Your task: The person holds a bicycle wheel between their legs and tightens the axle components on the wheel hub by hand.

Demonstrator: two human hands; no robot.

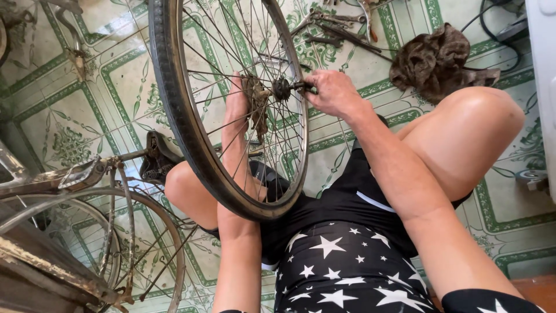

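The light, stiff wheel (231, 110) handles best at its hub, where the left hand (237, 107) steadies behind the spokes and the right hand (333, 93) clamps the axle (301, 87).

No packages, labels, signs or screens appear anywhere in this view.
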